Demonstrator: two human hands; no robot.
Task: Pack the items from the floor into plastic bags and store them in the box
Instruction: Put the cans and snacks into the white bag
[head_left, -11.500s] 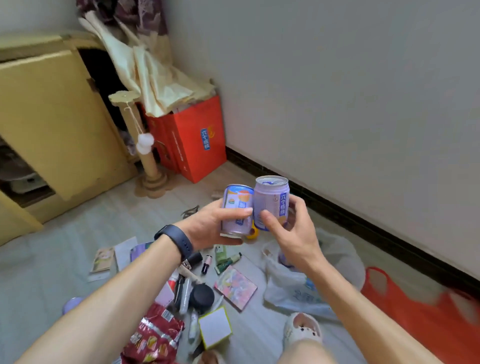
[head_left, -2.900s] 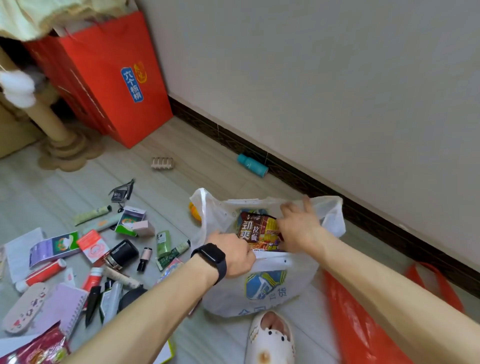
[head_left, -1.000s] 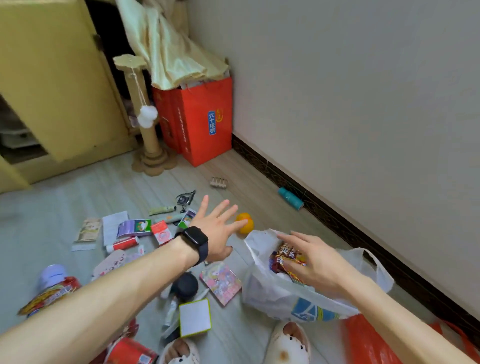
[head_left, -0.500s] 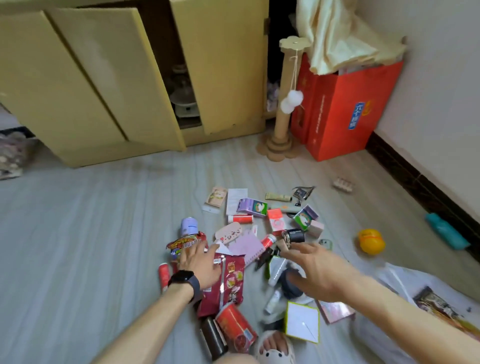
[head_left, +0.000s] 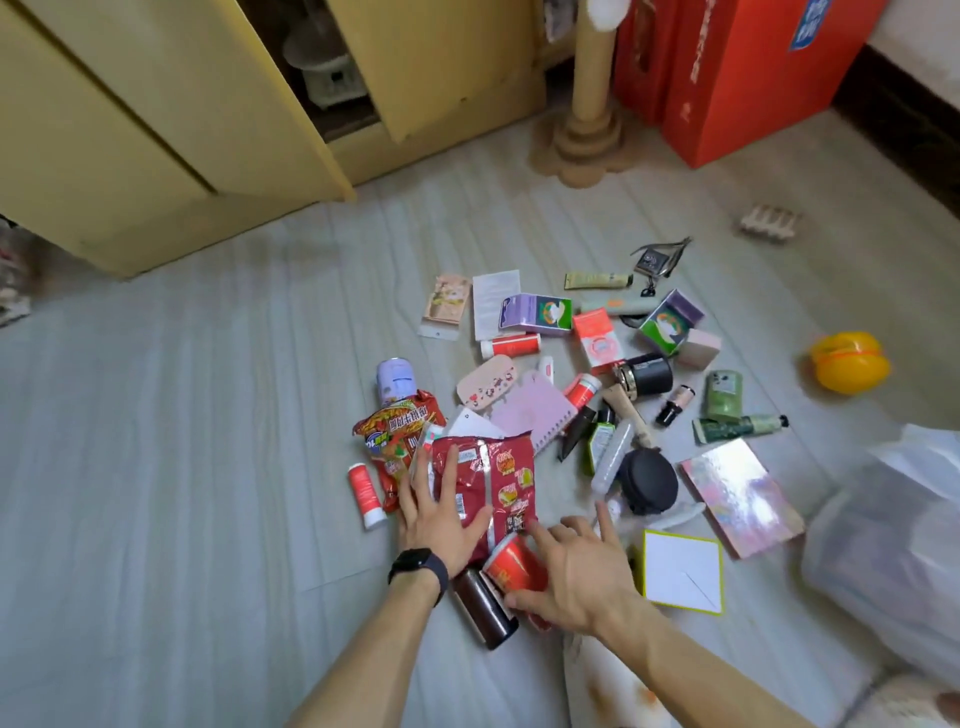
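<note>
The person's left hand (head_left: 441, 514) lies flat on a dark red snack packet (head_left: 491, 480), fingers straight and spread, gripping nothing. The packet rests on the grey floor (head_left: 182, 441) in front of the person. Its long axis runs away from them, tipped slightly to the right, and its far end overlaps a pink notebook (head_left: 532, 410). A black watch (head_left: 418, 566) sits on that wrist.

The right hand (head_left: 576, 566) is spread wide over a red can (head_left: 514, 564), forefinger along the can's far side and thumb at its near side, the fingers not closed round it. The can lies on its side, its rim end pointing up-left at the packet's near edge. A dark brown bottle (head_left: 485, 608) lies just beside it on the left, roughly parallel, running from far-left to near-right.

An orange-red snack packet (head_left: 397, 434) is partly tucked under the dark red packet's left side, with a lilac can (head_left: 395, 382) beyond it and a small red-and-white tube (head_left: 366, 496) to its left. To the right of the hands lie a black round case (head_left: 647, 480), a white card edged in yellow-green (head_left: 683, 569) and a shiny booklet (head_left: 737, 493), among tubes and small boxes.

A white plastic bag (head_left: 893, 545) sits at the right edge, well apart from both hands. A yellow toy (head_left: 849, 361) lies further off. The red carton (head_left: 753, 78) stands in the far corner beside a scratching post (head_left: 589, 104) and the yellow cupboard doors (head_left: 182, 104).
</note>
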